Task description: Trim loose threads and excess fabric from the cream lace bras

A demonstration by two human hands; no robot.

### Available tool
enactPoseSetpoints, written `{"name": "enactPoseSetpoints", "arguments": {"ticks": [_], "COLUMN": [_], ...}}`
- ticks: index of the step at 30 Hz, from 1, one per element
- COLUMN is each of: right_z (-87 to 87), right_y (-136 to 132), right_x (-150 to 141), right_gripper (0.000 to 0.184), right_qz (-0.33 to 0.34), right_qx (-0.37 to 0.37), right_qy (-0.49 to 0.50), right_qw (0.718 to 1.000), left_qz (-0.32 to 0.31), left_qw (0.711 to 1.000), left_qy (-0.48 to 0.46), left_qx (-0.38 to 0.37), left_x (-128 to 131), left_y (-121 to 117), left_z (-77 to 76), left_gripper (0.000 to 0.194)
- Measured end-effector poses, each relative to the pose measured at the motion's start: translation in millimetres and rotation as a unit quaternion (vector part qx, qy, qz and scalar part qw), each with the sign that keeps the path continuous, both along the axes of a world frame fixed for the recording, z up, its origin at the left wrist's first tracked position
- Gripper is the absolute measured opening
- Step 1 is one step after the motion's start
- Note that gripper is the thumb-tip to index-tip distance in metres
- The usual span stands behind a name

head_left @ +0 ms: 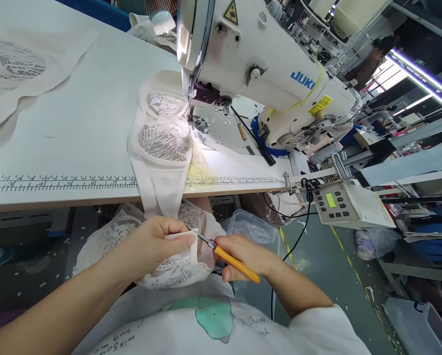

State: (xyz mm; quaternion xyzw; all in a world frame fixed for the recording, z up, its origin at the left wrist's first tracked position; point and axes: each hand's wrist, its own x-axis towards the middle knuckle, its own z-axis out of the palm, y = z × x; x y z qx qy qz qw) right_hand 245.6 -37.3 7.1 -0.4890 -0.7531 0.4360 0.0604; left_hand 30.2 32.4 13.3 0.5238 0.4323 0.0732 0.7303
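Observation:
My left hand (pixel 152 246) is closed on the edge of a white lace bra (pixel 174 273), pinching its fabric between thumb and fingers above my lap. A pair of scissors (pixel 238 265) with orange handles is in my right hand (pixel 248 251). The blades point left and touch the bra's edge beside my left thumb; their tips are partly hidden by the fabric. Another stretch of lace cups (pixel 164 140) lies on the table by the machine's needle, its white band hanging over the front edge towards my left hand. Whether both stretches are one piece I cannot tell.
A white sewing machine (pixel 269 59) stands over the table (pixel 76 133), which has a printed ruler along its front edge. More lace fabric (pixel 36 74) lies at the left. A screwdriver (pixel 242 131) rests under the machine arm. A control box (pixel 337 204) and a clear plastic bin (pixel 252 227) are at the right.

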Motion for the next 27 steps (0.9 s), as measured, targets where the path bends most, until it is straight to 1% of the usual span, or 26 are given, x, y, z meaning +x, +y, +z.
{"name": "enactPoseSetpoints", "arguments": {"ticks": [5, 10, 14, 18, 20, 22, 23, 25, 27], "right_z": [0.0, -2.4, -10.2, -18.5, -17.6, -12.6, -9.3, -3.8, -2.8], "right_y": [-2, -7, -9, -13, -15, -17, -18, -20, -22], "right_x": [-1, -7, -13, -16, -17, -18, -19, -23, -29], "right_gripper": [0.059, 0.061, 0.063, 0.061, 0.058, 0.053, 0.05, 0.044, 0.038], "right_qz": [-0.013, -0.054, -0.093, -0.127, -0.168, -0.213, -0.224, -0.214, -0.169], "right_qx": [-0.007, -0.013, -0.008, 0.028, 0.062, 0.098, 0.116, 0.144, 0.165], "right_qy": [-0.005, 0.026, 0.031, 0.051, 0.07, 0.107, 0.129, 0.161, 0.161], "right_qw": [1.0, 0.998, 0.995, 0.99, 0.981, 0.966, 0.959, 0.953, 0.958], "left_qz": [-0.01, -0.01, -0.021, -0.019, -0.006, 0.022, 0.04, 0.073, 0.094], "left_qw": [1.0, 1.0, 1.0, 1.0, 1.0, 0.999, 0.998, 0.994, 0.99], "left_qy": [-0.005, -0.008, -0.014, -0.012, -0.003, -0.001, -0.007, -0.039, -0.079], "left_qx": [0.019, -0.004, -0.012, 0.014, 0.019, 0.029, 0.04, 0.067, 0.071], "left_x": [-2, -5, -7, -6, -7, -8, -9, -12, -15], "left_y": [2, 4, 4, 1, 0, -2, -3, -6, -9], "left_z": [0.8, -6.2, -8.3, -4.8, -2.3, 0.2, 1.1, 1.9, 1.4], "left_gripper": [0.031, 0.034, 0.033, 0.032, 0.032, 0.034, 0.034, 0.035, 0.034]}}
